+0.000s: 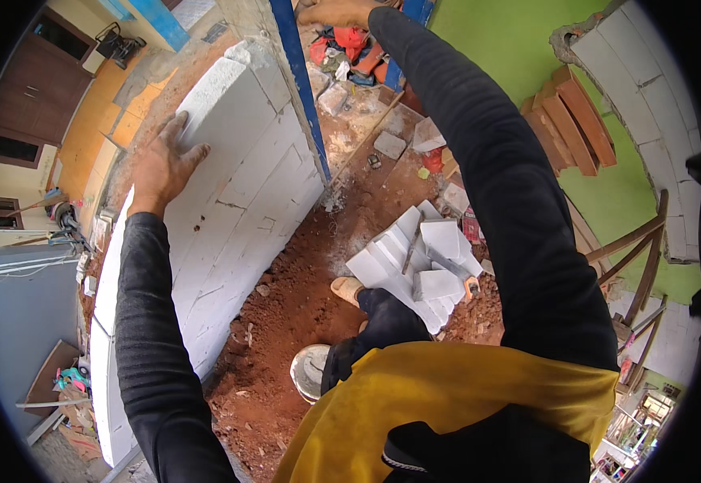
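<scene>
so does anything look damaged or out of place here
Yes: loose white blocks lie at odd angles on the reddish soil, not neatly stacked. At upper right, the jagged edge of blockwork against the green wall looks broken or unfinished. The white wall by the left hand has a small dark mark.

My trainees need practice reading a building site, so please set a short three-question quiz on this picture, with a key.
1. Which of the person's hands is at the top edge of the white block wall on the left?
2. What colour is the post beside that wall? a) red b) blue c) yellow
3. True or false: the loose white blocks lie to the right of that wall.

Key: 1. The left hand; 2. b; 3. True.
</scene>
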`<state>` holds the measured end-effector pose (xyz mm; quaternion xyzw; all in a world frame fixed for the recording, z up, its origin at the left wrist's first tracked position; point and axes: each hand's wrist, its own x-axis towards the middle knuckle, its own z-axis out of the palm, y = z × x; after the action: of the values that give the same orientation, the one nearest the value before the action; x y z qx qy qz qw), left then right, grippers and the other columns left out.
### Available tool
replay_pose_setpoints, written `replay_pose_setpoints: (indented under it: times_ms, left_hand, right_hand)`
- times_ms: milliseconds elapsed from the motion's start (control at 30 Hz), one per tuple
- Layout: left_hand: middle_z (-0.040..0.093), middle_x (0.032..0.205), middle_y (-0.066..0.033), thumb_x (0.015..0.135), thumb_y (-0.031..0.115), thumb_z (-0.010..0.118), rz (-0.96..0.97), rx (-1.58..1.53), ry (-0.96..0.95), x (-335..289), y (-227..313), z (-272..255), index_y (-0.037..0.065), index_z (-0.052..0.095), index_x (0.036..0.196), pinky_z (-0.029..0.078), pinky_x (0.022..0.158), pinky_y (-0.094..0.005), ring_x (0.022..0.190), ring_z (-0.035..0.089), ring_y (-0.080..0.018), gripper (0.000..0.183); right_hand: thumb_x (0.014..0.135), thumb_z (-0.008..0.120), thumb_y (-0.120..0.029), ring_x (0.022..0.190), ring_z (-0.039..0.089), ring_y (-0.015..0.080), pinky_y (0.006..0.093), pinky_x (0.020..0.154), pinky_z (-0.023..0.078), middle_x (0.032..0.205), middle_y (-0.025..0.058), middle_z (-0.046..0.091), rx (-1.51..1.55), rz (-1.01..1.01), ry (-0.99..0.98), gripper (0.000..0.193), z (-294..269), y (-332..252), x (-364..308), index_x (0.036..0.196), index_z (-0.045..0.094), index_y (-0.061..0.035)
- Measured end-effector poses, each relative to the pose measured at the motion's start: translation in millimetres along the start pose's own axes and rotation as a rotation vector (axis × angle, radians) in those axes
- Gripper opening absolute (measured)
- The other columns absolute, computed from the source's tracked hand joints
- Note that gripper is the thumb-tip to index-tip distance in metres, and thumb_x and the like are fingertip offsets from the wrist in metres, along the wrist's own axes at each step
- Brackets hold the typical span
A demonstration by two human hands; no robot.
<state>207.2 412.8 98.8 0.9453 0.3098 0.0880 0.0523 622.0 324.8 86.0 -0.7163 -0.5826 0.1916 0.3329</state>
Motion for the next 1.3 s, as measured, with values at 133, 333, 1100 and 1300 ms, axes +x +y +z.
replay_pose_setpoints:
  times_ms: [133,333,1100,1300]
  left_hand:
    - [0.052,0.161,-0.0192,0.092,0.042,0.079,-0.052,-0.015,-0.044,-2.4,2.2,2.1,0.008,0.055,0.156,0.046,0.118,-0.0432,0.140,0.058,-0.0382,0.076]
    - [0.049,0.163,-0.0172,0.088,0.038,0.083,-0.079,0.022,-0.045,-6.3,7.7,-3.8,0.012,0.055,0.156,0.049,0.115,-0.0439,0.140,0.058,-0.0368,0.079]
    - [0.045,0.167,-0.0161,0.085,0.037,0.084,-0.128,-0.052,-0.099,-8.4,12.7,-9.3,0.013,0.052,0.158,0.045,0.119,-0.0456,0.148,0.049,-0.0373,0.083]
    - [0.045,0.166,-0.0173,0.084,0.037,0.084,-0.105,-0.001,-0.099,-8.5,14.4,-11.0,0.012,0.052,0.158,0.045,0.119,-0.0460,0.148,0.049,-0.0380,0.084]
  right_hand:
    - [0.093,0.065,-0.040,0.093,0.075,0.0331,0.0392,0.084,0.058,0.104,0.0112,0.081,-0.574,-0.248,0.321,0.039,13.6,3.8,5.4,0.111,0.079,-0.0083]
    - [0.095,0.059,-0.025,0.092,0.075,0.0192,0.0336,0.075,0.061,0.103,0.0065,0.076,-0.229,-0.018,-0.174,0.029,-9.5,-15.3,-0.9,0.106,0.074,-0.0023]
    - [0.091,0.060,-0.006,0.076,0.077,0.0252,0.0384,0.070,0.060,0.093,0.0193,0.078,0.298,0.178,0.129,0.034,25.5,-12.2,-19.2,0.120,0.075,0.0029]
    - [0.092,0.064,-0.007,0.079,0.072,0.0199,0.0322,0.070,0.055,0.100,0.0118,0.076,0.622,0.321,0.199,0.041,21.6,-18.8,-24.1,0.132,0.069,0.0010]
